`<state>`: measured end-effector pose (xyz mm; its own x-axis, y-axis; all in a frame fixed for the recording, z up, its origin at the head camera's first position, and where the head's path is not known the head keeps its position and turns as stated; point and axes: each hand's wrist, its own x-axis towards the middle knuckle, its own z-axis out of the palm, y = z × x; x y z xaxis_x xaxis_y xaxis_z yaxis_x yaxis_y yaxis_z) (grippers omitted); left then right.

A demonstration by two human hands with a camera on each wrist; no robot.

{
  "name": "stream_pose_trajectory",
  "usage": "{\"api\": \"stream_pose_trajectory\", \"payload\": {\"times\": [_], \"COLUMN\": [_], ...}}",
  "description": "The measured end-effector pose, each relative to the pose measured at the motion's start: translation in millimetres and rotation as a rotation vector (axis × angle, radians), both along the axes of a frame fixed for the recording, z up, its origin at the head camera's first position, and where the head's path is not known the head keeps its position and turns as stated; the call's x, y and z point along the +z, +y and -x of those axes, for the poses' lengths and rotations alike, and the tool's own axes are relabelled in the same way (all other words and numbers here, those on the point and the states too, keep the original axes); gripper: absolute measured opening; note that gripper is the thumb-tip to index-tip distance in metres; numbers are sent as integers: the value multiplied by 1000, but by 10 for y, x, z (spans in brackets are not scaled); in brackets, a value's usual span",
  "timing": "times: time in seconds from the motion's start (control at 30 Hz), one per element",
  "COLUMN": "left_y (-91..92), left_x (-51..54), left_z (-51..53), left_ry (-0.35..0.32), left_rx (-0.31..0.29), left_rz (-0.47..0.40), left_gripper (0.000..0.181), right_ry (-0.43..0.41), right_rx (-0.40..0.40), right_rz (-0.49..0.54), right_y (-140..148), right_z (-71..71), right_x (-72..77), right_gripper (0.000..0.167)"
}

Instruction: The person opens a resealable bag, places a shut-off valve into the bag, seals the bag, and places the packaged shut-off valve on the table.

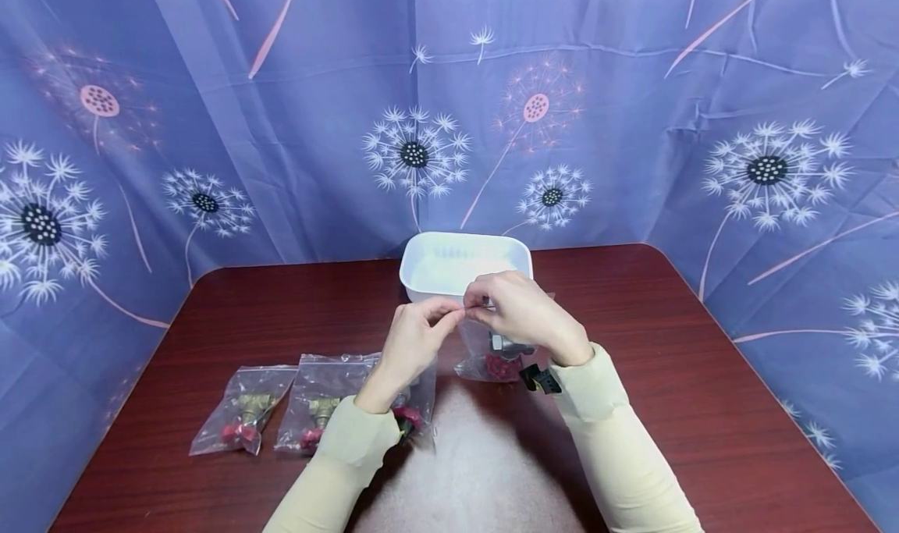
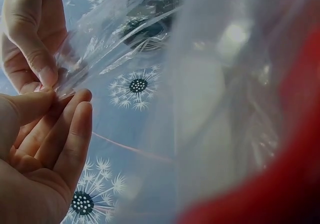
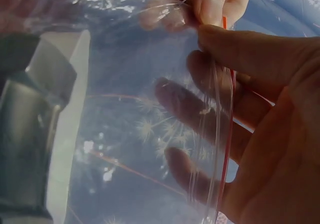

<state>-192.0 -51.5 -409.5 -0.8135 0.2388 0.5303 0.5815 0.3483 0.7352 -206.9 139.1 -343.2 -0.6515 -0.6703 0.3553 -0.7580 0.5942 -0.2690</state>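
My left hand (image 1: pixel 413 339) and right hand (image 1: pixel 518 308) meet in front of the white tub, both pinching the top edge of a clear zip bag (image 1: pixel 472 361). Inside this bag is a grey metal valve (image 1: pixel 507 346) with a red handwheel (image 1: pixel 502 367). In the right wrist view, the red-lined zip strip (image 3: pixel 228 149) runs along my right hand (image 3: pixel 280 99), and the valve's hexagonal metal body (image 3: pixel 30 119) shows at the left. The left wrist view has thumb and fingertips of both hands close together on the bag's plastic (image 2: pixel 75 69).
A white plastic tub (image 1: pixel 467 244) stands at the table's back edge. Left of my arms lie a bagged brass valve (image 1: pixel 254 404) with a red handwheel, and more zip bags (image 1: pixel 330 369) holding valves. The dark red table (image 1: pixel 702 408) meets a blue dandelion-print cloth (image 1: pixel 316 127).
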Motion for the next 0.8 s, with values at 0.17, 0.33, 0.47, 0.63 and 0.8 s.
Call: {"api": "stream_pose_trajectory", "payload": {"times": [0.17, 0.33, 0.47, 0.63, 0.8], "left_y": [-5, -10, -16, -12, -9], "left_x": [11, 21, 31, 35, 18], "left_z": [5, 9, -1, -2, 6], "left_ry": [-11, -41, -69, -85, -95], "left_rx": [12, 21, 11, -1, -9], "left_rz": [1, 6, -5, -13, -10], "left_gripper": [7, 7, 7, 7, 8], "right_ry": [-3, -49, -83, -100, -157], "right_rx": [-48, -64, -32, -7, -44], "right_rz": [-17, -14, 19, 59, 94], "right_y": [0, 37, 56, 65, 83], "right_z": [-1, -12, -12, 1, -29], "right_x": [3, 20, 23, -5, -44], "right_gripper": [5, 6, 7, 9, 4]}}
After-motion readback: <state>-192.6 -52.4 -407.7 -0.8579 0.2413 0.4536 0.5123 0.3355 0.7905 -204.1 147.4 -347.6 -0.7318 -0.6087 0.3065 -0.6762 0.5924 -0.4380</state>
